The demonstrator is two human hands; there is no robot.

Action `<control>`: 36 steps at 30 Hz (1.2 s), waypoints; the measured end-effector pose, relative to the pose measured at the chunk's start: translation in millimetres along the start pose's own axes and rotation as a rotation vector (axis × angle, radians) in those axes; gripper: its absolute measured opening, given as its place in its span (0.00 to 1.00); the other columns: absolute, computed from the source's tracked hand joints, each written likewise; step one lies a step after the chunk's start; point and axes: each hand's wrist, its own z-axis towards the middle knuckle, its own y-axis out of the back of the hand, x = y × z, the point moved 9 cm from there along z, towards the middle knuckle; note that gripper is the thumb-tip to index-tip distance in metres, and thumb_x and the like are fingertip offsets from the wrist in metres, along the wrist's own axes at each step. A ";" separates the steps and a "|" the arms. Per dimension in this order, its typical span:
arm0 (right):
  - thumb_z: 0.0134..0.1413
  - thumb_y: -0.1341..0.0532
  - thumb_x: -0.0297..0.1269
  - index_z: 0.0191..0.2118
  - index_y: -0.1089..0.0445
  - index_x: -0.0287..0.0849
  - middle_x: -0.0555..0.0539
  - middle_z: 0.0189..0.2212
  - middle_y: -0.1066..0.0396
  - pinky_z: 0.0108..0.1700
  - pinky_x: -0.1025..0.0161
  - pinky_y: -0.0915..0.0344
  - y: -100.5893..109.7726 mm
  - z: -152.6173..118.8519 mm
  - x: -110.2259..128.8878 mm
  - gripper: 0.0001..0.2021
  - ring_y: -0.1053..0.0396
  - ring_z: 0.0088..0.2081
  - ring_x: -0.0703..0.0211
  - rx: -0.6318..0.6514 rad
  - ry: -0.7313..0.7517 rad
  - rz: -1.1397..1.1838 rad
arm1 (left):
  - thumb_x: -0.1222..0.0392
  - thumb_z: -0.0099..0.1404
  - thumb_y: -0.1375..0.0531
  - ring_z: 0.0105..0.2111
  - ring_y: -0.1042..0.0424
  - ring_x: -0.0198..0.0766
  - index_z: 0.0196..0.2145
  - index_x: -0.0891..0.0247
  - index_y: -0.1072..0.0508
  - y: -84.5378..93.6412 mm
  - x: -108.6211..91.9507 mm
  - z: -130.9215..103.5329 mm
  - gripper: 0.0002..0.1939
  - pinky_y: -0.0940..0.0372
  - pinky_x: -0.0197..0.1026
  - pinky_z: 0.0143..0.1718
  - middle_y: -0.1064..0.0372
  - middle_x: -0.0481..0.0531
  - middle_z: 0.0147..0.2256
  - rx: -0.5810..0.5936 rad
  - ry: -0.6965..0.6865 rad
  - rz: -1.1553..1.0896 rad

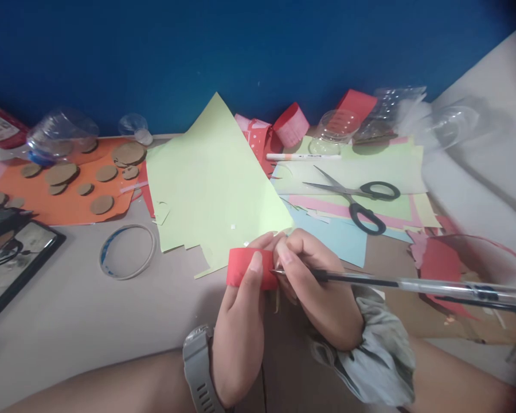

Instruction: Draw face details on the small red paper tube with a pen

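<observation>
- we are pinching the red paper piece (241, 261) with the left hand (241, 321), the thumb pressing on its face, probably for steadying it.
- we are grasping the pen (370, 279) between thumb and fingers of the right hand (307, 295), its tip pointing at the paper's right end, seemingly for good control; whether it is touching, we cannot tell.
- the red piece is lying under the left thumb, just beside the right fingertips.
- beyond both hands' fingers the green sheet (210, 183) is lying, and the scissors (353, 198) are resting farther right.
</observation>
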 end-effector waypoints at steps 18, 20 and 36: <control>0.76 0.42 0.36 0.30 0.41 0.47 0.57 0.23 0.45 0.28 0.61 0.48 -0.4 0.2 -0.5 0.17 0.48 0.24 0.63 0.016 0.004 -0.026 | 0.43 0.77 0.39 0.74 0.38 0.54 0.61 0.48 0.19 1.9 2.3 2.5 0.21 0.47 0.56 0.78 0.24 0.49 0.66 -0.001 0.005 0.002; 0.76 0.42 0.35 0.30 0.39 0.47 0.57 0.23 0.44 0.28 0.61 0.47 -0.4 0.3 -3.2 0.17 0.48 0.24 0.63 0.014 -0.016 0.015 | 0.44 0.77 0.39 0.74 0.38 0.54 0.61 0.48 0.19 1.2 3.4 3.3 0.20 0.46 0.56 0.77 0.24 0.49 0.65 0.002 0.025 -0.036; 0.74 0.41 0.34 0.29 0.40 0.47 0.57 0.23 0.43 0.28 0.61 0.46 -1.9 1.8 2.1 0.17 0.49 0.23 0.63 0.017 0.015 0.009 | 0.44 0.77 0.38 0.73 0.37 0.53 0.59 0.49 0.18 -0.8 3.6 1.9 0.18 0.45 0.55 0.76 0.23 0.49 0.65 -0.003 0.037 -0.088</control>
